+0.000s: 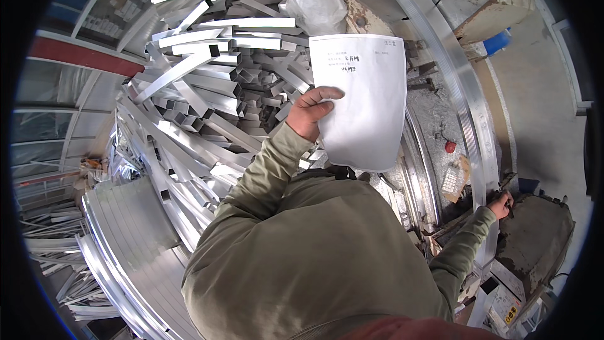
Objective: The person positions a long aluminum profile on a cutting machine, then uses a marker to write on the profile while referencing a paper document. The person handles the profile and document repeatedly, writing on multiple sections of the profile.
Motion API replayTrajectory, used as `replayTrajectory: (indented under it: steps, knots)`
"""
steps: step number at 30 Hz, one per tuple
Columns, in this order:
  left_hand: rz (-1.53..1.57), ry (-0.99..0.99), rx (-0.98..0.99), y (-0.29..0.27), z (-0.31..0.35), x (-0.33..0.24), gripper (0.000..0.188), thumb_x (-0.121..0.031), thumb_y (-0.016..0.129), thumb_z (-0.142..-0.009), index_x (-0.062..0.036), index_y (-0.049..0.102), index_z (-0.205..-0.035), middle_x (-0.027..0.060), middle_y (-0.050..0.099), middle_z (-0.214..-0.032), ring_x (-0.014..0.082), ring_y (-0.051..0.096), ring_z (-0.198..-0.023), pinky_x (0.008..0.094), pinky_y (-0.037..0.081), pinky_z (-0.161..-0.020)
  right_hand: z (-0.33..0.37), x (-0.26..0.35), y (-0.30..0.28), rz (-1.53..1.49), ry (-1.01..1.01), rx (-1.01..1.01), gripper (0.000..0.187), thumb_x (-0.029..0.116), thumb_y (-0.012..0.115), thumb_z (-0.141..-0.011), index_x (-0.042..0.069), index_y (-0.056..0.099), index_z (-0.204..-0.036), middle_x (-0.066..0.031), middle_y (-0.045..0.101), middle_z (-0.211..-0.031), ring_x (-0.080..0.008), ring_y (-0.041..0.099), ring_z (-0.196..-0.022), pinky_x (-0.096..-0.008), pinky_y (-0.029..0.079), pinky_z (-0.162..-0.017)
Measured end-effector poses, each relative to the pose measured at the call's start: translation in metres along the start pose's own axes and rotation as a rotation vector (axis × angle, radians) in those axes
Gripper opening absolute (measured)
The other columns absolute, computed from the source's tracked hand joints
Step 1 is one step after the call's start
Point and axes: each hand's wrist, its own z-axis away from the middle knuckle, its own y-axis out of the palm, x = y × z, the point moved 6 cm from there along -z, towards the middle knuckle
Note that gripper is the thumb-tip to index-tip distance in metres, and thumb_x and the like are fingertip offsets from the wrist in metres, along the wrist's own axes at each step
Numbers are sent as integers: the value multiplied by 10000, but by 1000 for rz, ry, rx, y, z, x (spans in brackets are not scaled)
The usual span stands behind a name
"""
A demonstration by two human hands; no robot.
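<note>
Leftward, room is tight: I see a pile of cut metal tubes [207, 101] crowding up near the left sleeve [264, 160], ends pointing every way. Rightward, a long metal bar [469, 107] runs down my view, bending with the lens; pale floor [541, 132] lies beyond it. Between the bar and the sheet of paper [362, 113] I note gritty ground with a red round object [450, 147] and a scrap of cardboard [464, 170]. Sheet's far edge shows near a whitish plastic bag [318, 6], its near edge close before the jacket [327, 245].

Grip: left hand [313, 112] pinches the sheet by its left edge, about midway along; the rest spreads right of the fingers, written face toward me. Right hand [501, 204] is by the bar's right side, next to a dark, dirty box [535, 239]; fingers look curled, but I cannot tell whether they grasp anything.
</note>
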Motion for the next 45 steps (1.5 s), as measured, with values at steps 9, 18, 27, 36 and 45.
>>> replayTrajectory:
  steps: [9, 18, 27, 36, 45]
  knots:
    - [26, -7, -19, -2, 2, 3, 353, 87, 510, -949, -31, 714, -1211, 115, 704, -1252, 258, 682, -1157, 429, 556, -1031, 4, 12, 7, 9, -40, -23, 280, 165, 789, -897, -88, 673, -929, -73, 669, -810, -167, 606, -627, -358, 516, -554]
    - [17, -16, -40, -8, 4, 6, 337, 81, 522, -955, -32, 722, -1201, 113, 705, -1254, 261, 678, -1164, 440, 557, -1031, 6, 18, 10, 72, -44, -27, 313, 203, 801, -882, -81, 671, -860, -35, 638, -763, -138, 563, -627, -351, 471, -555]
    - [24, -5, -46, -6, 10, 5, 340, 83, 516, -953, -29, 723, -1198, 116, 705, -1251, 260, 675, -1169, 437, 556, -1038, 16, 25, 16, 109, -19, -44, 406, 250, 811, -897, -116, 648, -828, -30, 633, -766, -136, 551, -639, -344, 448, -562]
    - [-138, 62, -128, -4, 10, 3, 339, 65, 542, -919, 8, 721, -1202, 103, 712, -1206, 208, 642, -1134, 337, 484, -1019, 13, 14, 9, 39, -108, 116, 119, 181, 734, -950, 76, 685, -923, 15, 624, -784, -103, 564, -661, -287, 482, -595]
    - [-10, 50, -32, 4, 3, 10, 394, 80, 537, -897, -32, 718, -1229, 180, 668, -1325, 314, 628, -1216, 492, 479, -1111, 26, 28, 26, -12, 4, 110, 163, 201, 722, -986, 64, 683, -906, 40, 604, -739, -51, 510, -643, -276, 443, -570]
